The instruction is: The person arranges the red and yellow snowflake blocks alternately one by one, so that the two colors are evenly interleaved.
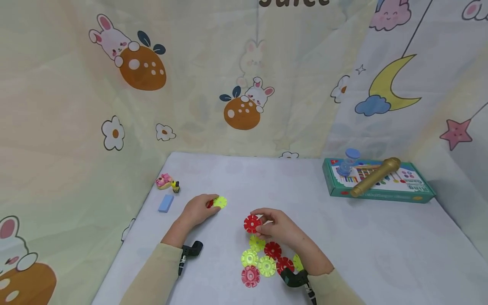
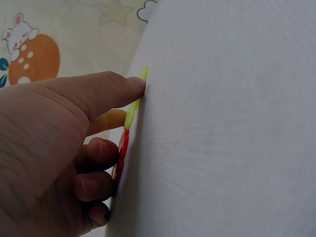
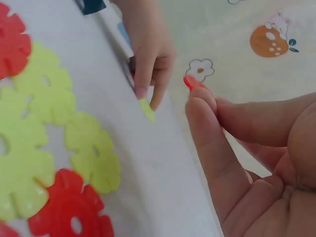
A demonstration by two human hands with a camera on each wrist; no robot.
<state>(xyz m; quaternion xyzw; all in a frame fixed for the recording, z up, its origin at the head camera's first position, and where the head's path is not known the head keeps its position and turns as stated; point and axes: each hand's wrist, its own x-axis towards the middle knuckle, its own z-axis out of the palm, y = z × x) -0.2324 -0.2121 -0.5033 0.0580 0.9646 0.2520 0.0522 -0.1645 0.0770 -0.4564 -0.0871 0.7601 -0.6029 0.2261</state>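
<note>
My left hand [image 1: 199, 209] pinches a yellow-green notched plastic disc [image 1: 220, 202] between thumb and finger. A red disc [image 2: 121, 153] adjoins it under the other fingers; whether the two are interlocked I cannot tell. Over the table my right hand [image 1: 280, 226] pinches a red notched disc [image 1: 251, 224], seen edge-on in the right wrist view. Below that hand lie several more discs, among them a yellow-green disc [image 1: 267, 266], a red disc [image 1: 273, 250] and a pinkish-red disc [image 1: 250, 276]. My right wrist partly covers a yellow-green disc [image 1: 298, 263].
At the table's left edge lie a blue block [image 1: 165, 203], a pink toy figure [image 1: 164, 181] and a small yellow-and-black toy [image 1: 175, 186]. A green box [image 1: 381, 195] at the back right bears a gold microphone [image 1: 375, 177] and a blue-capped hourglass-like toy [image 1: 348, 162].
</note>
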